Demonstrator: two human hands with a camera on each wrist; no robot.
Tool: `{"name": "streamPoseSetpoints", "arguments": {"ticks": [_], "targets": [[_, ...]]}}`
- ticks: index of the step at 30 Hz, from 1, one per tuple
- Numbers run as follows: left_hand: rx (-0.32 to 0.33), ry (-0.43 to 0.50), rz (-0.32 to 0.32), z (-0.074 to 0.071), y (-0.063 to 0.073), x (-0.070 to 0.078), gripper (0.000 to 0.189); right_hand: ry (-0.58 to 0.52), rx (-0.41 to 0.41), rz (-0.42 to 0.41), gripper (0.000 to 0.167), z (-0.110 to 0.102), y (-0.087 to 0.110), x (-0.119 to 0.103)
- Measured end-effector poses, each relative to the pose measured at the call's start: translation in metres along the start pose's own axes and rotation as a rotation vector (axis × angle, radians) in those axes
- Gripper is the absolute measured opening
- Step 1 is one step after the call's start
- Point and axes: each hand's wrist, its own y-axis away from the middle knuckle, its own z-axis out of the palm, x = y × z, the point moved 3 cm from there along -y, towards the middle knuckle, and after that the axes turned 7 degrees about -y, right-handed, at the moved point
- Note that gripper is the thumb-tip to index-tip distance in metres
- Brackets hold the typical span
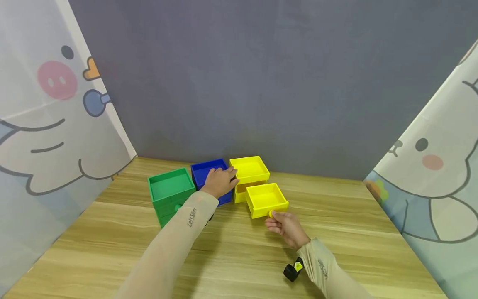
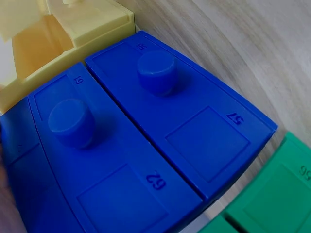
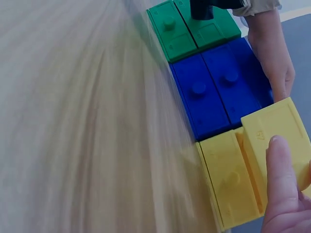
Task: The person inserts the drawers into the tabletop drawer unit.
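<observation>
The yellow drawer box [image 1: 249,167] stands at the right of a row, its upper yellow drawer [image 1: 266,196] pulled well out toward me. My right hand [image 1: 287,228] pinches that drawer's round knob [image 1: 270,213]; in the right wrist view its extended finger [image 3: 281,177] lies before the drawer front [image 3: 274,133]. My left hand [image 1: 219,182] reaches over the blue drawer box [image 1: 205,168], and its fingertips touch the left edge of the yellow box. In the left wrist view both blue drawer fronts [image 2: 131,187] are closed, and an opening [image 2: 43,41] shows in the yellow box.
A green drawer box [image 1: 171,183] stands left of the blue one, partly behind my left forearm. The wooden table [image 1: 123,245] runs to a grey back panel [image 1: 298,83]. A black camera [image 1: 292,272] sits at my right wrist. Printed cloth panels [image 1: 37,124] flank both sides.
</observation>
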Motion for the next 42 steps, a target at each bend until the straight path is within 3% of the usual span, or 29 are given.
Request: {"name": "streamPoseSetpoints", "arguments": {"ticks": [7, 18, 35, 42], "targets": [[0.006, -0.01, 0.003, 0.001, 0.0, -0.001, 0.047, -0.029, -0.031, -0.011, 0.022, 0.008, -0.006, 0.006], [-0.011, -0.005, -0.011, 0.001, -0.001, -0.001, 0.048, 0.006, 0.026, -0.035, 0.023, 0.022, -0.012, 0.01], [-0.029, 0.017, -0.024, 0.0, -0.002, 0.002, 0.048, 0.041, 0.09, -0.03, 0.028, 0.024, -0.02, 0.011], [-0.009, 0.035, -0.038, 0.001, -0.001, 0.001, 0.049, 0.023, 0.066, -0.029, 0.031, 0.023, -0.021, 0.012]]}}
